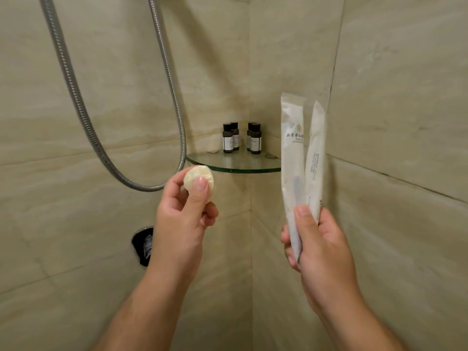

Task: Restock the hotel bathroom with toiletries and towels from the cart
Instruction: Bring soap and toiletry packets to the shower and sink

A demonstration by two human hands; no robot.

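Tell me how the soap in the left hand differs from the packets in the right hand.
The soap is small, round, pale yellow; the packets are long, narrow, white, printed. The soap is one; the packets are two. The left hand pinches the soap; the right hand grips the packets' lower ends. Both are held up.

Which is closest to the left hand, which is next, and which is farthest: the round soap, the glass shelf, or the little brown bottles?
1. Round soap: pinched in the left hand itself.
2. Glass shelf: just beyond, up-right in the corner.
3. Little brown bottles: standing farther back on the shelf.
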